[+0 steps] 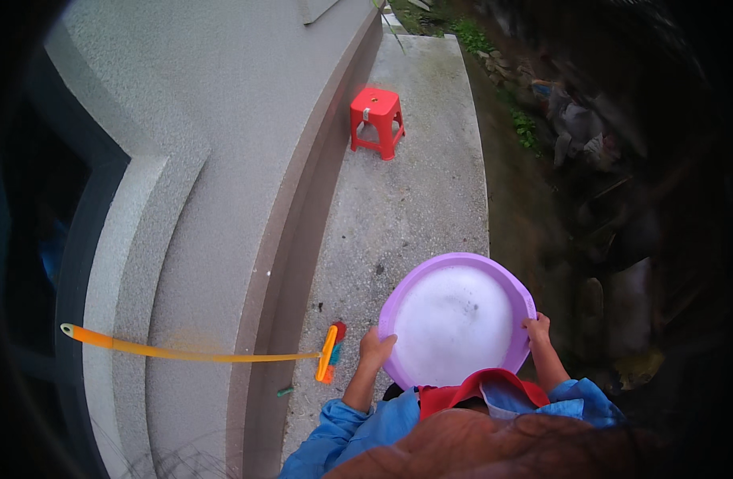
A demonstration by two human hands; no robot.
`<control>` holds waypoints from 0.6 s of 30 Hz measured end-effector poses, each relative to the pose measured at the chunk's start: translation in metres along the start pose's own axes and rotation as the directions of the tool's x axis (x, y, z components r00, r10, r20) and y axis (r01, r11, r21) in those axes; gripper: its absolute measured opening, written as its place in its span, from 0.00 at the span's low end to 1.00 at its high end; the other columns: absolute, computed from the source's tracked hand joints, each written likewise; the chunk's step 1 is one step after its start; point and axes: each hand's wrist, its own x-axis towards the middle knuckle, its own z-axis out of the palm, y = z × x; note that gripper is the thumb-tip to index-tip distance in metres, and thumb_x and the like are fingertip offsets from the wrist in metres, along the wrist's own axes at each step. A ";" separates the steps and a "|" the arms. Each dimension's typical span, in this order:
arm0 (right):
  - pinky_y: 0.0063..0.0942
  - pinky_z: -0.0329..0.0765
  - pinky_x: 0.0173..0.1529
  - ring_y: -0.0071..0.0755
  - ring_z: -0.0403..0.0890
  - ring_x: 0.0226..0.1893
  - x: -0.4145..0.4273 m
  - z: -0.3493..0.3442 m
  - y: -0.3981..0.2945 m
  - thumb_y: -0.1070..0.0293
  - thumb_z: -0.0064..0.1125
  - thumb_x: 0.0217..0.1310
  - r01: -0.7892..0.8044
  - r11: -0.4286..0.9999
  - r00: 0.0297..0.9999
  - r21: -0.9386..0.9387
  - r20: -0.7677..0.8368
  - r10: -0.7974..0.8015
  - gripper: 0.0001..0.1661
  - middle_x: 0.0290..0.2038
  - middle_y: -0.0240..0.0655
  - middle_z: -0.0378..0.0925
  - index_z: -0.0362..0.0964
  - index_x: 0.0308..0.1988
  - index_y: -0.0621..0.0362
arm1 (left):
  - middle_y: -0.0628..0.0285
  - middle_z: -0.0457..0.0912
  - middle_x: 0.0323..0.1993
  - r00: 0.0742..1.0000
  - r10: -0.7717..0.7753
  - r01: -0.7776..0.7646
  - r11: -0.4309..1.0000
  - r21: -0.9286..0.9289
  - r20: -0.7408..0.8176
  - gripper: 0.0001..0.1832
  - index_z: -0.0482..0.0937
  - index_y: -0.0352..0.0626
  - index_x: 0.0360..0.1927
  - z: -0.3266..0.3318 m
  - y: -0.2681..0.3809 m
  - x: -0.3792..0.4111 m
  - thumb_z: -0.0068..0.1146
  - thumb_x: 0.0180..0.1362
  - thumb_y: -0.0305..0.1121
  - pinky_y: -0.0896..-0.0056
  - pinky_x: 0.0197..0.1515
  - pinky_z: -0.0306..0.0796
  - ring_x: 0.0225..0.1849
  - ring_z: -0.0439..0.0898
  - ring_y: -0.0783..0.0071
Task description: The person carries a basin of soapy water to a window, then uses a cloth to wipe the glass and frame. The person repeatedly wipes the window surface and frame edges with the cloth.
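A round purple plastic basin (395, 287) filled with white suds is held up in front of my body. My left hand (377, 348) grips its left rim, the thumb lying over the edge. On the opposite side, my right hand (537, 328) is closed on the right rim. Left of my left hand, a scrubbing brush with an orange head (326, 353) and red, blue and orange bristles stands at the foot of the wall, its long yellow handle (210, 357) leaning toward the window side. The undersides of both hands' grips are hidden.
A red plastic stool (375, 103) stands farther along the concrete walkway (414, 179). A textured grey wall (222, 149) with a darker base runs along the left. On the right the walkway ends at an edge, beyond which lie dark ground, plants and debris. A small green piece (285, 391) lies near the wall.
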 end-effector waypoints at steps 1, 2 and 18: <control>0.32 0.71 0.27 0.34 0.75 0.24 0.010 0.011 -0.006 0.83 0.56 0.35 -0.007 1.000 1.000 -0.011 0.003 0.007 0.16 0.25 0.39 0.76 0.73 0.33 0.68 | 0.46 0.81 0.39 1.000 -0.014 0.013 0.998 0.054 0.006 0.24 0.77 0.35 0.42 -0.006 0.013 0.011 0.61 0.45 0.43 0.58 0.47 0.72 0.43 0.80 0.51; 0.33 0.71 0.27 0.34 0.75 0.23 0.020 0.024 -0.012 0.83 0.56 0.35 -0.008 1.000 1.000 -0.029 -0.019 0.007 0.16 0.25 0.40 0.76 0.73 0.33 0.69 | 0.46 0.81 0.39 1.000 -0.027 0.026 0.994 0.107 0.010 0.24 0.77 0.35 0.42 -0.012 0.025 0.024 0.61 0.45 0.43 0.58 0.47 0.72 0.43 0.80 0.52; 0.35 0.76 0.29 0.37 0.80 0.27 0.159 0.219 -0.141 0.80 0.60 0.33 0.081 0.964 0.950 -0.252 0.312 0.002 0.19 0.27 0.42 0.79 0.76 0.35 0.68 | 0.54 0.83 0.31 0.924 -0.270 0.267 0.962 -0.047 -0.272 0.20 0.80 0.32 0.37 -0.034 0.036 0.155 0.64 0.43 0.38 0.66 0.37 0.74 0.33 0.81 0.66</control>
